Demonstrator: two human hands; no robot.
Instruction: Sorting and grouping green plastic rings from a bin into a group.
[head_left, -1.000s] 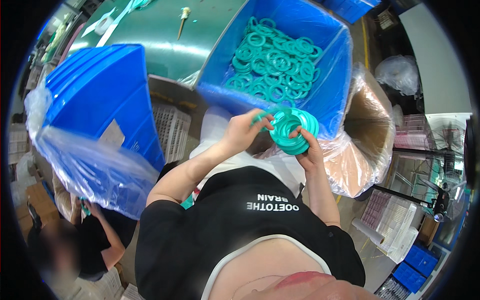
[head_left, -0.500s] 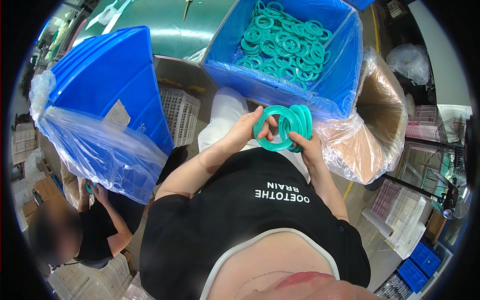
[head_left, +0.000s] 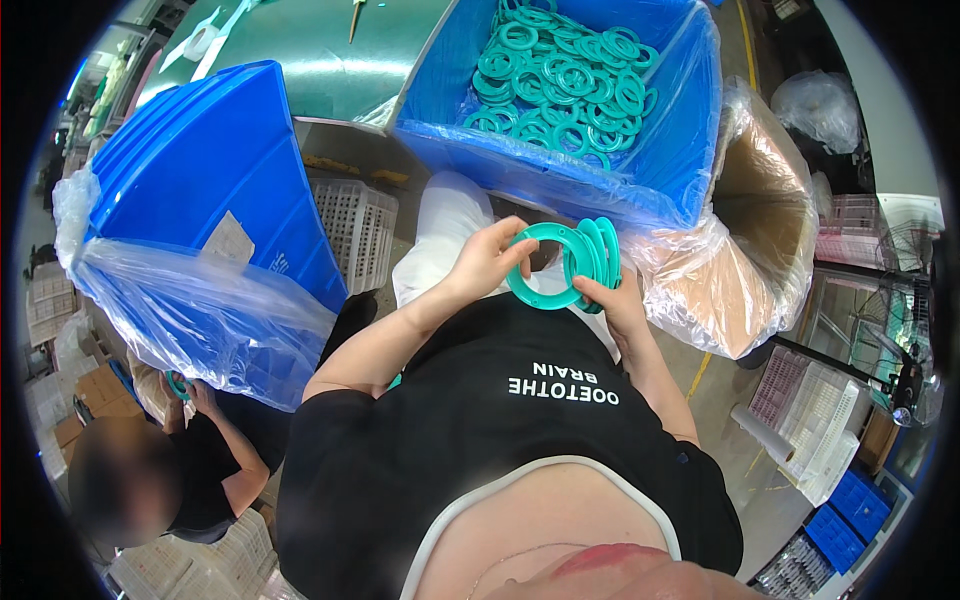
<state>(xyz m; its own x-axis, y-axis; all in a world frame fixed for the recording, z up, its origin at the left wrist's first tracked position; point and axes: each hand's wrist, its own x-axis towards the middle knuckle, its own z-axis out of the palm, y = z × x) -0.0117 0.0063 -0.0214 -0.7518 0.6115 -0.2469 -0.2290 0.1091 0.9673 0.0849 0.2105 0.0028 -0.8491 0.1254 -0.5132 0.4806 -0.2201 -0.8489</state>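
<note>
A: Labels and containers?
B: A pale rectangular label (head_left: 229, 241) sits on the side of the upturned blue bin (head_left: 205, 190). The lined blue crate (head_left: 640, 150) holds loose teal rings (head_left: 560, 75).

A: The grip?
B: Left hand (head_left: 487, 262) closed on the front ring (head_left: 545, 265) — right hand (head_left: 612, 300) clasps the stacked rings (head_left: 598, 252) below the crate's near edge.

A: Change?
B: The stack sits lower — farther from the crate.

Green table (head_left: 300, 50); blue ring-filled bin (head_left: 640, 170)

Factory floor: lined blue bins (head_left: 215, 190) of teal rings (head_left: 560, 70), stacked plastic trays (head_left: 815, 420), seated co-worker (head_left: 190, 470).
</note>
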